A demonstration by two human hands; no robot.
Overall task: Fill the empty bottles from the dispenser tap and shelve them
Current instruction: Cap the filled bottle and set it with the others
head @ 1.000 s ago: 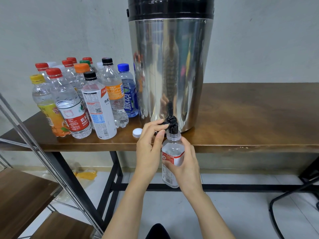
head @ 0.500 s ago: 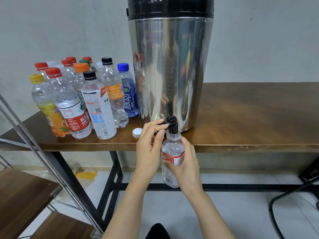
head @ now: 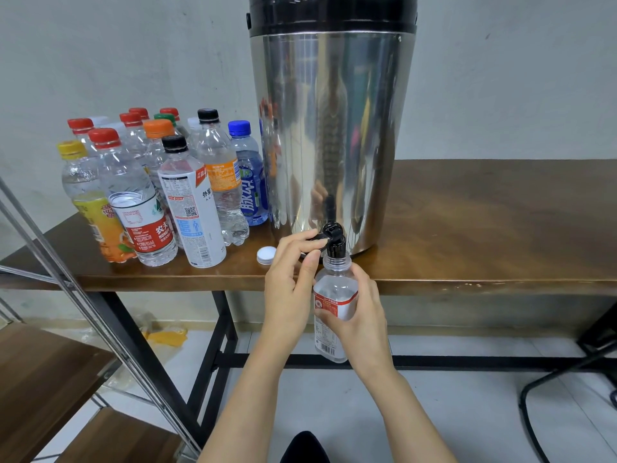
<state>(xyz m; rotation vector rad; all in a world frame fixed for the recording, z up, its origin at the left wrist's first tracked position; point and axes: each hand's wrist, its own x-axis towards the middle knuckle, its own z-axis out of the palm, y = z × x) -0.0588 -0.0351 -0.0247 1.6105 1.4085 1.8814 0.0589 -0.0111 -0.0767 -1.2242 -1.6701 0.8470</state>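
From the head camera, a tall polished stainless-steel dispenser with a black lid band (head: 334, 128) stands on a dark brown wooden table with black metal legs (head: 484, 228), against a pale grey wall. At the foot of the dispenser, over the table's front edge, sits a small black plastic tap (head: 332, 240).

The right hand (head: 357, 315) is wrapped around the body of a small clear plastic bottle with a red and white label (head: 335, 295), fingers curled closed on it, holding it upright with its open neck pushed up just under the tap's spout. The bottle hangs in front of the table edge, below the tabletop. How full it is cannot be told.

The left hand (head: 290, 285) is raised beside the bottle, its thumb and forefinger pinched on the tap's black lever, the other fingers loosely bent.

A round white bottle cap (head: 266, 254) lies flat on the table just left of the tap. Further left a cluster of capped clear plastic bottles (head: 160, 195) stands upright, with red, orange, yellow, black, green and blue caps; the nearest carries a white label.

At the lower left, a metal-framed rack with brown wooden shelves (head: 43, 379) stands beside the table on the pale tiled floor.
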